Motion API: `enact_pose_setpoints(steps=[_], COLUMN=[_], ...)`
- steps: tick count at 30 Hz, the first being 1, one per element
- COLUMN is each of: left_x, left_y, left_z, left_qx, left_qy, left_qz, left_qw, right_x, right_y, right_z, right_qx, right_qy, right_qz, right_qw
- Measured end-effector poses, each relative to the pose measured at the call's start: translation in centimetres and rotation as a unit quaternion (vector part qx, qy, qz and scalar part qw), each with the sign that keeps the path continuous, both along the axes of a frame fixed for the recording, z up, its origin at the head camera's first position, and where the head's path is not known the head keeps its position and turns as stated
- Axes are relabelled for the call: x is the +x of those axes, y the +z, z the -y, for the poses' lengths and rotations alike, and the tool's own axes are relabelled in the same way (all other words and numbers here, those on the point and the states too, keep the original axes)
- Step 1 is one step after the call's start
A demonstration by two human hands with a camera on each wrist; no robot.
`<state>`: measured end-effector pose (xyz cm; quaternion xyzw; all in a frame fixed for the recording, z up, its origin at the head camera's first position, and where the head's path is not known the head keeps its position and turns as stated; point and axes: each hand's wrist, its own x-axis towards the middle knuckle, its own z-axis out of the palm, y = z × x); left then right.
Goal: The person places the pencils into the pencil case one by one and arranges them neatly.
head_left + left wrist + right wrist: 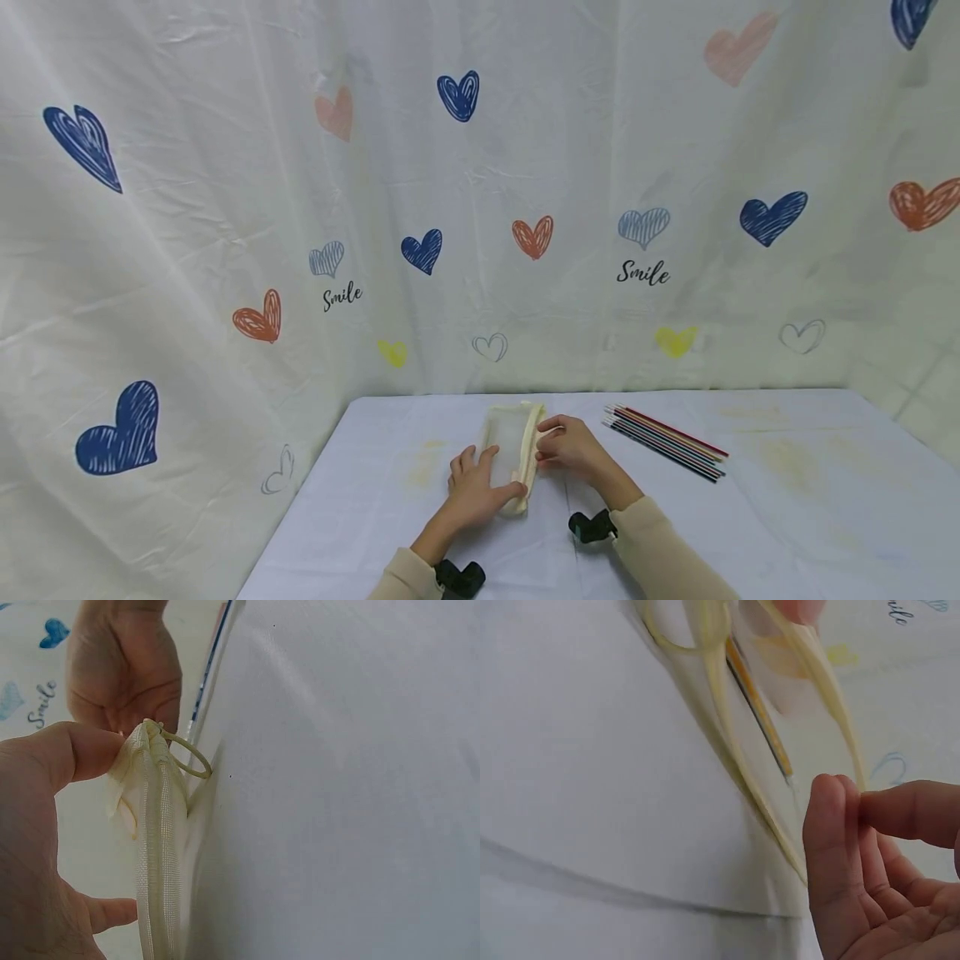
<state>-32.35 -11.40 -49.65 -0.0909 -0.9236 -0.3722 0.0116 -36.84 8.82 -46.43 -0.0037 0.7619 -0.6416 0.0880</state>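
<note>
A see-through mesh zip pouch (504,433) with cream edging lies on the table. My left hand (476,487) holds its near end, the thumb at the end of the zipper (158,862), where a cream ring (204,763) hangs. At the pouch's right side, my right hand (572,450) pinches the cream edge between thumb and fingertips, as the right wrist view shows. There the two edges stand apart, and a thin yellow-and-dark stick (761,709), like a pencil, shows between them. Whether it lies inside the pouch I cannot tell.
Several coloured pencils (667,442) lie side by side to the right of my right hand. A white cloth (360,517) covers the table. Behind it hangs a white curtain (570,333) printed with hearts. Dark camera mounts sit at both wrists.
</note>
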Motion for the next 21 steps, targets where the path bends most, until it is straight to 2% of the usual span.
enact_pose_setpoints(steps=[6, 9, 17, 21], left_x=[0.0, -0.1, 0.1, 0.0], left_y=[-0.1, -0.1, 0.1, -0.1], left_z=[0.1, 0.1, 0.2, 0.1], left_qx=[0.004, 0.004, 0.007, 0.005], left_qy=[0.000, -0.004, -0.008, -0.005], left_qz=[0.001, 0.001, 0.000, 0.003], left_qw=[1.0000, 1.0000, 0.9999, 1.0000], right_x=[-0.1, 0.1, 0.5, 0.4], right_y=[1.7, 2.3, 2.2, 2.2], right_z=[-3.5, -5.5, -10.8, -12.9], right_qx=[0.063, 0.096, 0.130, 0.178], right_qy=[0.014, 0.007, 0.006, -0.004], right_qz=[-0.010, -0.024, -0.067, -0.087], right_qw=[0.9978, 0.9951, 0.9893, 0.9801])
